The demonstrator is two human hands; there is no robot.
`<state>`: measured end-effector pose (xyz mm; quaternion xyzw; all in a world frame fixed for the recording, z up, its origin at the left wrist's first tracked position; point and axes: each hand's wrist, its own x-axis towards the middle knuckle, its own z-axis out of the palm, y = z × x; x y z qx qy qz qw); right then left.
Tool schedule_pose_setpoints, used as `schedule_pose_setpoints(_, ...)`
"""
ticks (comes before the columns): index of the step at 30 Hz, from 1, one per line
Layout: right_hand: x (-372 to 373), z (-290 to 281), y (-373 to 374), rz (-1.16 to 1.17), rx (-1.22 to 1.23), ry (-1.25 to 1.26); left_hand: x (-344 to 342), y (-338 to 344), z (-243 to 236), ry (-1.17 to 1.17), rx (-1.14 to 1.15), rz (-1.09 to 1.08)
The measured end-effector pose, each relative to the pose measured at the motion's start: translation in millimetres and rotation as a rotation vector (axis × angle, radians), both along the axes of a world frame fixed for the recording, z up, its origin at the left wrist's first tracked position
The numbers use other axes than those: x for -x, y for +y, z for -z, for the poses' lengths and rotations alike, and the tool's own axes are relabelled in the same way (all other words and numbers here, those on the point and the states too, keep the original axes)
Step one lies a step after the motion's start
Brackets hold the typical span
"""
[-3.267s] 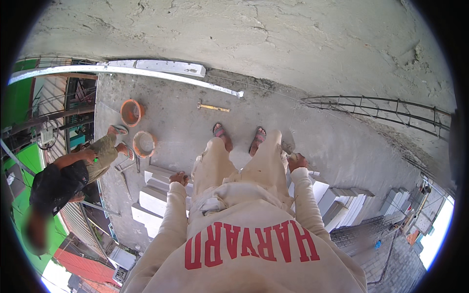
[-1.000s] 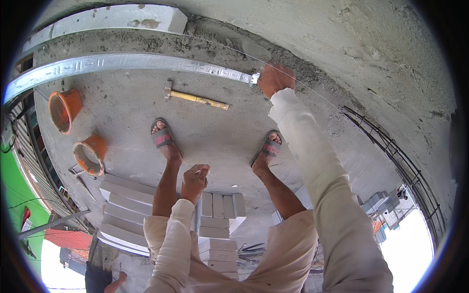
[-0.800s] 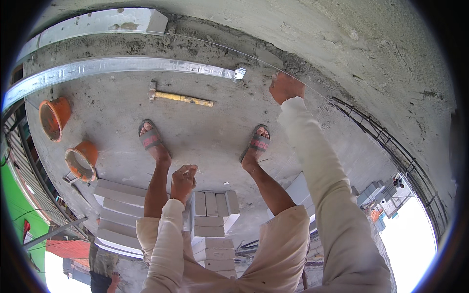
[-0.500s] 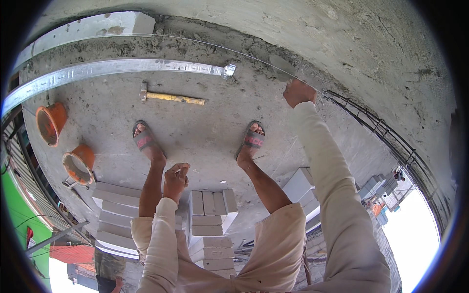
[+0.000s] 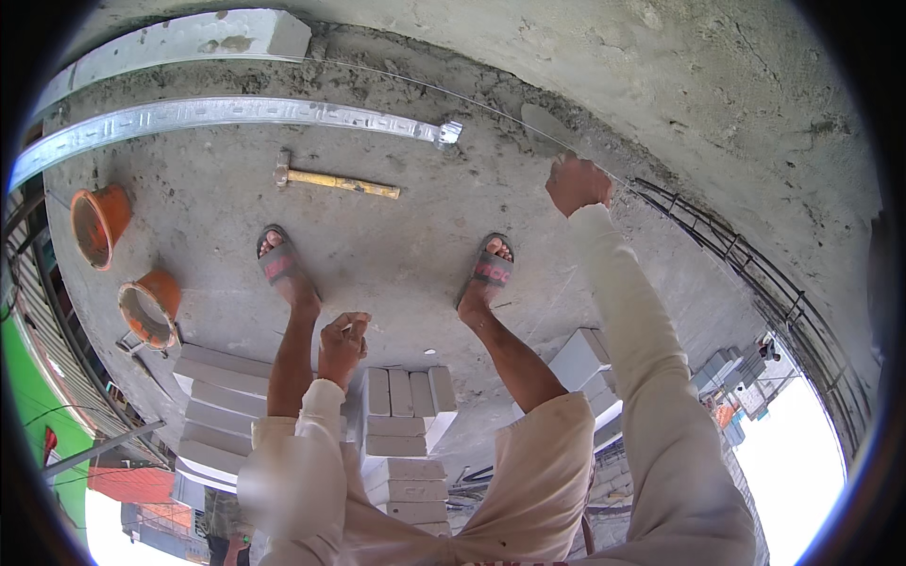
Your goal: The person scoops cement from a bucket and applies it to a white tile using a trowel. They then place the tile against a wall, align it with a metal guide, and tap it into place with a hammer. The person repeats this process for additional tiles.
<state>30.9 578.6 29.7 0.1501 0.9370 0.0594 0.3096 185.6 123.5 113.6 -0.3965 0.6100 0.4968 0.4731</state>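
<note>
My right hand point(image 5: 578, 183) is closed at the foot of the far wall, fingers wrapped round a trowel; its handle is hidden in the fist. The rounded grey trowel blade point(image 5: 544, 126) lies against the rough mortar strip point(image 5: 453, 80). A thin taut string point(image 5: 415, 82) runs along that strip and passes close by the hand. Over the floor between my legs hangs my left hand point(image 5: 342, 345), its fingers curled in and nothing visible in them. Nearest to it are stacked pale blocks point(image 5: 401, 391).
A long pale block point(image 5: 208, 40) and a metal channel point(image 5: 245, 111) lie at far left. A yellow-handled hammer point(image 5: 340, 180) rests on the concrete. Two orange buckets point(image 5: 113, 209) stand left. More blocks point(image 5: 222, 406) are stacked beside my left leg. Steel bars point(image 5: 746, 269) run along the right wall.
The view has shifted slightly, so the channel and hammer appear a little higher. My right hand keeps its grip beside the string; my left hand stays curled in almost the same place.
</note>
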Motion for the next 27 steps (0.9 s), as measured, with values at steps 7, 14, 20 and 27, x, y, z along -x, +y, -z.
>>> schedule_pose_setpoints(7,16.2,-0.9,-0.1,0.006,0.003,-0.105,0.8,2.5,0.9,0.019,0.005,0.0)
schedule_pose_setpoints(14,-10.7,-4.5,40.2,0.079,-0.078,-0.137,-13.5,-1.7,0.4,0.001,0.022,0.015)
schedule_pose_setpoints(20,-30.7,-19.8,29.3,0.107,-0.105,0.014,-1.7,7.8,-11.5,-0.065,0.089,0.0)
schedule_pose_setpoints(27,-104.4,-14.2,-39.6,0.065,0.147,0.215,16.3,6.4,-25.1,-0.119,0.091,0.168)
